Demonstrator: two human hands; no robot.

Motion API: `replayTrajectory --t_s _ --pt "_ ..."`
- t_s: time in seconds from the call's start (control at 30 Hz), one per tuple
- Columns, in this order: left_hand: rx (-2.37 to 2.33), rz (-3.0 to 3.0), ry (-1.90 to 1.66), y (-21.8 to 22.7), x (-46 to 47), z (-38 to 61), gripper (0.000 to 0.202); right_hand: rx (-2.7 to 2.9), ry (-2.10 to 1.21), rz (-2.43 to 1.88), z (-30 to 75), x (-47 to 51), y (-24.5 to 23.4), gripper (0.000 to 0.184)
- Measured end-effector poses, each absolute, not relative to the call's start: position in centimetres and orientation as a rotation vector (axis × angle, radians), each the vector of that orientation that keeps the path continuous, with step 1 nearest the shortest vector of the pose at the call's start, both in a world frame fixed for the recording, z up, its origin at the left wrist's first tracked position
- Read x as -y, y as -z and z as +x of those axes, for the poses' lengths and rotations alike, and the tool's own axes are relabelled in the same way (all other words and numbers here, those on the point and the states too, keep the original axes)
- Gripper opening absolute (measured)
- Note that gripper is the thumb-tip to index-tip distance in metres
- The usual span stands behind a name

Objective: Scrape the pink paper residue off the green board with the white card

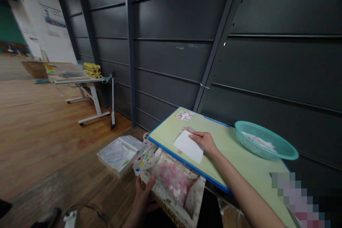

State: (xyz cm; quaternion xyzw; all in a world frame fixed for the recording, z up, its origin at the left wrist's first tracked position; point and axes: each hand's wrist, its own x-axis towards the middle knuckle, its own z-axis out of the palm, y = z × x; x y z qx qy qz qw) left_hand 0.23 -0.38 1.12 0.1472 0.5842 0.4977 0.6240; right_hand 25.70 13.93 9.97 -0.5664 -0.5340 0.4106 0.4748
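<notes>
My right hand (204, 141) grips the edge of a flat white card (191, 148), which lies low over the yellow tabletop (227, 162). Some small pinkish pieces (188, 129) show at the card's far edge. With fingers wrapped on its rim, my left hand (144, 190) holds a cloth-lined basket (196, 199) just below the table's near edge. Inside it lies a heap of small pink and white pieces (175, 183); their exact kind is too blurred to tell. Another small pile of pale pieces (184, 115) rests at the table's far left corner.
A green plastic basin (287, 151) with whitish pieces stands at the table's right. On the floor to the left is an open white box (109, 165). Behind the table rises a dark metal wall (171, 57). A power strip (71, 218) lies at the lower left.
</notes>
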Motion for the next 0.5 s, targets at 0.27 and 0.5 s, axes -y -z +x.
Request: replayTrajectory --t_s 0.27,0.5 --pt "-1.361 0.37 -1.162 -0.7 0.5 0.2 0.084 1.162 -0.86 -1.319 28.3 -14.4 -10.9 0.056" --pt "-1.342 0.375 -1.122 -1.6 0.6 0.2 0.083 1.229 -0.613 -1.459 30.4 -15.4 -10.4 0.053"
